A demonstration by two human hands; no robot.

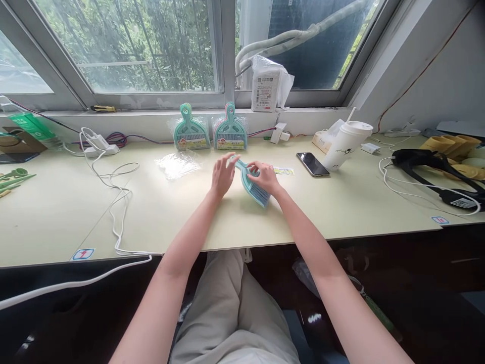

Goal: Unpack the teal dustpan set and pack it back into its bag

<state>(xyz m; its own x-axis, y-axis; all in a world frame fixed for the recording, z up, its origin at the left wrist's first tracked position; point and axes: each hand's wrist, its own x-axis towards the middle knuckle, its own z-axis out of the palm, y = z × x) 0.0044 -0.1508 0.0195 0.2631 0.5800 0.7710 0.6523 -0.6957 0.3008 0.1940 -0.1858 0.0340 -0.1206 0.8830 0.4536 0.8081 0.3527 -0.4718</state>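
Note:
A small teal dustpan and brush set (248,188) is tilted over the table, its bristles toward me and its handle pointing away to the left. My right hand (263,177) is closed around its middle, with fingers on the upper face. My left hand (223,174) is beside the handle end, fingers apart and slightly bent; its fingertips are at or against the handle tip. A printed label card (284,171) lies just beyond my right hand. Crumpled clear plastic wrap (177,164) lies to the left of my left hand.
Two wrapped dustpan sets (191,134) lean by the window sill. To the right are a phone (312,164), a white cup with straw (346,144), a tissue box (322,141) and a black strap device (439,177). A white cable (117,222) trails over the left front edge.

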